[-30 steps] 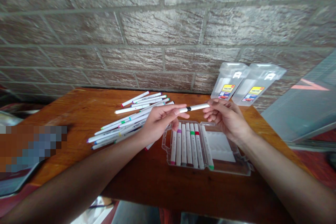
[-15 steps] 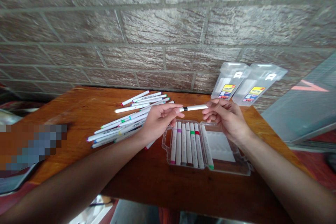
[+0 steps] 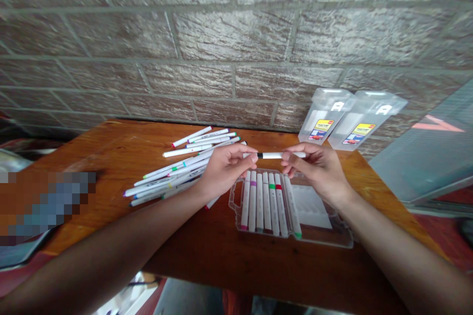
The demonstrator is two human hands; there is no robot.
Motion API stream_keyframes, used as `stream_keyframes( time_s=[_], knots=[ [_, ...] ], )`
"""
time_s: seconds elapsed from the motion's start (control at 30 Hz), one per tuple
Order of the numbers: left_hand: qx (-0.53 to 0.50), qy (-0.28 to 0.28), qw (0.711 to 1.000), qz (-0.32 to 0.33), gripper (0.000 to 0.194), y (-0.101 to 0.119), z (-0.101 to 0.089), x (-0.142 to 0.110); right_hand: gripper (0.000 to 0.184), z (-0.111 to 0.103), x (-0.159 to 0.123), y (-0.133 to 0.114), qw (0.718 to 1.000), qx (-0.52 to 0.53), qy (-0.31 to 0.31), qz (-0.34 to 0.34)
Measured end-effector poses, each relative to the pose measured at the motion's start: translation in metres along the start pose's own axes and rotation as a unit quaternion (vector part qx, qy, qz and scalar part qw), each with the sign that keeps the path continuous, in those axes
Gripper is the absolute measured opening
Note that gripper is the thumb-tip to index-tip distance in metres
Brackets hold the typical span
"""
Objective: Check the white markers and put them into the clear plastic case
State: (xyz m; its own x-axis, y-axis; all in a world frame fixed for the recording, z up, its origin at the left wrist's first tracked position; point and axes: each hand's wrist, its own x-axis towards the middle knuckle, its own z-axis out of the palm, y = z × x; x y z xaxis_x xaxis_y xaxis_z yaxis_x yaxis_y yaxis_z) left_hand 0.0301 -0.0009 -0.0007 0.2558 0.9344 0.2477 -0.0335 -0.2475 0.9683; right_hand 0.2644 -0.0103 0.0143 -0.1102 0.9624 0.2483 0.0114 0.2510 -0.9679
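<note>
Between my two hands a white marker (image 3: 272, 155) with a black band lies level above the table. The fingertips of my left hand (image 3: 229, 165) pinch its banded end. Further along the barrel, my right hand (image 3: 314, 163) grips the other end between thumb and fingers. Below them an opened clear plastic case (image 3: 342, 240) rests on the wood. Several white markers (image 3: 266, 206) lie side by side in its left half, some with purple, green or red bands. One marker with a green tip (image 3: 293, 206) lies along the hinge.
A loose pile of white markers (image 3: 158, 188) with coloured ends spreads over the wooden table (image 3: 111, 157) at left. Two clear labelled containers (image 3: 349, 130) stand at the back right against the brick wall (image 3: 207, 78). A blurred-out patch (image 3: 48, 206) covers the left edge.
My right hand has slid inward along the marker toward the black band, and the marker is now more level. My left hand keeps its pinch.
</note>
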Motion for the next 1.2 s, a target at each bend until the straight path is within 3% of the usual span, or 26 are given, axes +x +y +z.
stream_keyframes(
  time_s=[0.13, 0.43, 0.73, 1.2],
  knots=[
    [0.023, -0.017, 0.999, 0.020, 0.029, -0.001, 0.000, -0.002, 0.025, 0.004, -0.005, 0.002, 0.993, -0.109, 0.004, -0.051],
    [0.124, -0.050, 0.988, 0.080, 0.023, -0.004, 0.003, -0.009, 0.029, 0.008, -0.015, 0.004, 0.942, -0.293, -0.008, -0.161],
    [0.159, -0.064, 0.981, 0.094, 0.024, -0.008, 0.003, -0.009, 0.031, 0.011, -0.018, -0.003, 0.926, -0.333, -0.011, -0.180],
    [0.177, -0.074, 0.975, 0.109, 0.015, -0.006, 0.002, -0.011, 0.025, 0.014, -0.019, -0.003, 0.933, -0.325, -0.030, -0.153]
  ],
)
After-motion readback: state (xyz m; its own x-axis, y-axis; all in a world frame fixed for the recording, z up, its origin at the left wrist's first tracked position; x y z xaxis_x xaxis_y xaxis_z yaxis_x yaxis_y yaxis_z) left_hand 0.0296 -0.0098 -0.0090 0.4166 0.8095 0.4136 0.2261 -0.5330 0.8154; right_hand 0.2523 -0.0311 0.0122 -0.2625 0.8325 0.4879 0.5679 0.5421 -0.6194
